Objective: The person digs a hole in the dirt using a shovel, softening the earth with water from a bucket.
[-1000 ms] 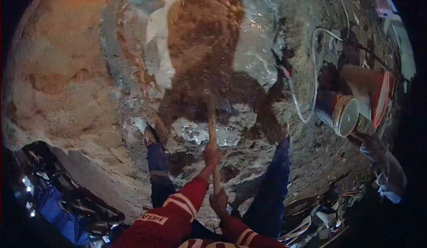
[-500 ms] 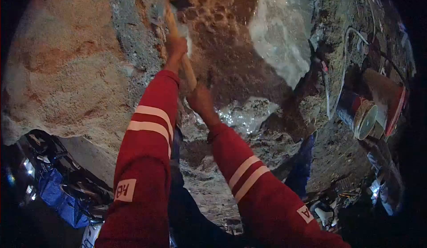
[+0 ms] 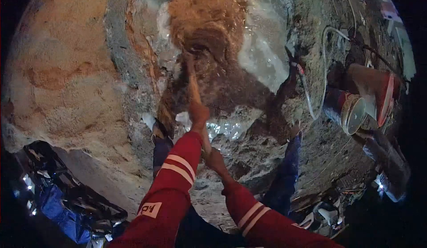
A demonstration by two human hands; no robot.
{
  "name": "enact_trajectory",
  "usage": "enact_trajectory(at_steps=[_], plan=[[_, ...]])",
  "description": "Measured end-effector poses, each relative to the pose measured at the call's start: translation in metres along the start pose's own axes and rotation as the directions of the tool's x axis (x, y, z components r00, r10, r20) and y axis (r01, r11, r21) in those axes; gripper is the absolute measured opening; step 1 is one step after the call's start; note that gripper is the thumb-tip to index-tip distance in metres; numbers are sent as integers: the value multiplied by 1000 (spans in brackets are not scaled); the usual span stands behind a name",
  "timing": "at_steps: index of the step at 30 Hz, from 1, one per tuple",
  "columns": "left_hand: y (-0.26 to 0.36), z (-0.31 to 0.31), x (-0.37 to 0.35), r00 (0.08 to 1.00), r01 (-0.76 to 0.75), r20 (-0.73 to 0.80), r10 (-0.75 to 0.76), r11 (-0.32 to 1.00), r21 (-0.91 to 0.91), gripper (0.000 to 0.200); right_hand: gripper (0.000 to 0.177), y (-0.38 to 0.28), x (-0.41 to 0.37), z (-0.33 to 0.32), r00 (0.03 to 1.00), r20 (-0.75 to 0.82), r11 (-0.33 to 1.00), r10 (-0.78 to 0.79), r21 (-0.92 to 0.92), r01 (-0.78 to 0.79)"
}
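My left hand [image 3: 199, 114] is closed around the middle of the wooden handle of a hoe [image 3: 193, 81]. Lower down, near the handle's end, my right hand [image 3: 215, 160] grips the same shaft. The handle points away from me, and its far end meets a heap of wet brown mud [image 3: 209, 47], which hides the hoe's head. Pale, shiny water [image 3: 264, 47] lies along the mud's right side. A smaller glistening puddle [image 3: 229, 130] lies just beyond my right hand.
A sandy mound [image 3: 66, 83] rises on the left. Two buckets, a blue one [image 3: 336, 110] and a red one [image 3: 369, 85], lie tipped on the right near a pale hose [image 3: 324, 70]. My feet straddle the puddle. A blue bag [image 3: 58, 208] sits at lower left.
Both hands have drawn the hoe back towards me and down in the view. Its head, near the top edge before, is now hidden in the mud.
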State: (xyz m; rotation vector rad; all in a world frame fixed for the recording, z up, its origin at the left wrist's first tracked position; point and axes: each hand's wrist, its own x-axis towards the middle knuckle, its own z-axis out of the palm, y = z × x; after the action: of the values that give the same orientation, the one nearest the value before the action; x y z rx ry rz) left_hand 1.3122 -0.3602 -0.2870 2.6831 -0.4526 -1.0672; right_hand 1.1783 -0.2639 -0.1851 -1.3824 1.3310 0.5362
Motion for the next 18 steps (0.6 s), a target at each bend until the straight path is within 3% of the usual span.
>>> enact_trajectory(at_steps=[1, 4, 6, 8, 9, 11, 12, 14, 15, 16, 17, 18], plan=[[-1, 12, -9, 1000, 11, 3, -11, 1000, 3, 48, 47, 9, -9, -10, 999, -9, 994, -43, 102, 43], [33, 31, -9, 999, -28, 30, 24, 993, 115, 44, 37, 18, -20, -43, 983, 105, 888, 150, 422, -180], [51, 34, -37, 943, 76, 329, -56, 996, -47, 40, 37, 15, -64, -87, 957, 170, 867, 233, 410, -284], [72, 34, -78, 937, 138, 342, -72, 975, -173, 36, 43, 71, -96, -75, 988, 127, 965, 91, 232, -119], [61, 48, -98, 952, 133, 300, -64, 968, -215, 35, 43, 95, -113, -67, 987, 131, 965, 98, 231, -126], [47, 75, -115, 964, 124, 261, -56, 960, -250, 35, 39, 126, -130, -57, 993, -83, 988, 84, 135, -73], [42, 84, -118, 965, 139, 254, -57, 939, -316, 34, 39, 128, -127, -61, 993, -82, 987, 90, 139, -78], [64, 62, -123, 951, 203, 302, -73, 881, -427, 34, 41, 115, -116, -81, 963, -263, 995, 61, 92, -37], [96, 31, -114, 931, 253, 355, -82, 847, -467, 35, 37, 91, -102, -107, 985, -134, 983, 112, 158, -90], [101, 28, -93, 936, 227, 350, -39, 827, -515, 37, 32, 104, -87, -96, 908, -373, 979, -193, -12, 204], [107, 29, -70, 940, 200, 342, 6, 802, -563, 38, 30, 80, -55, -110, 976, -157, 982, 150, 142, -128], [93, 76, -27, 979, -193, -148, 138, 859, -475, 40, 30, 72, -28, -111, 968, -249, 993, 36, 121, -6]])
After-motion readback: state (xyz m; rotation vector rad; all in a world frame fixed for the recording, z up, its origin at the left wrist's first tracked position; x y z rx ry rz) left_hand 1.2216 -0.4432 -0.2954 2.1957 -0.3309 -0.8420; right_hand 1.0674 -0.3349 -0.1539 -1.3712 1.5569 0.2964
